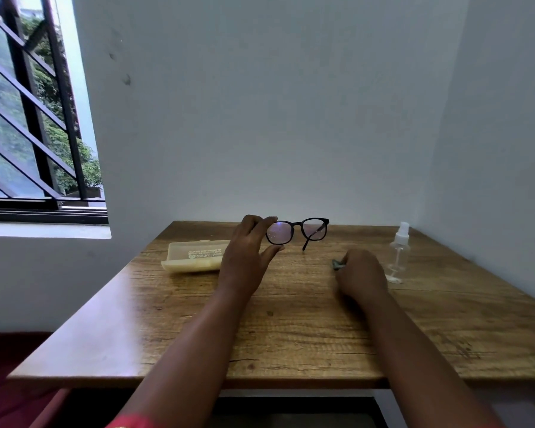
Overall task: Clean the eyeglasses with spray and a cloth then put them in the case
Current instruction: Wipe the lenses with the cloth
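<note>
My left hand (244, 257) pinches the black eyeglasses (297, 231) by one lens rim, above the worktop (291, 319). My right hand (360, 273) is clenched on a grey cloth (337, 264). I judge wiping comes next: bring cloth to the droplet-speckled lens.

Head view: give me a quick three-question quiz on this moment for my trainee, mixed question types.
1. True or false: the left hand holds the eyeglasses off the table.
2. Which stands nearest the right hand? A) yellow case B) spray bottle C) window
3. Fill in: the case's lid is ____.

Key:
1. True; fingers above and thumb below pinch one lens rim.
2. B; the bottle stands upright just right of that hand, which grips a small grey cloth.
3. Closed.
</note>
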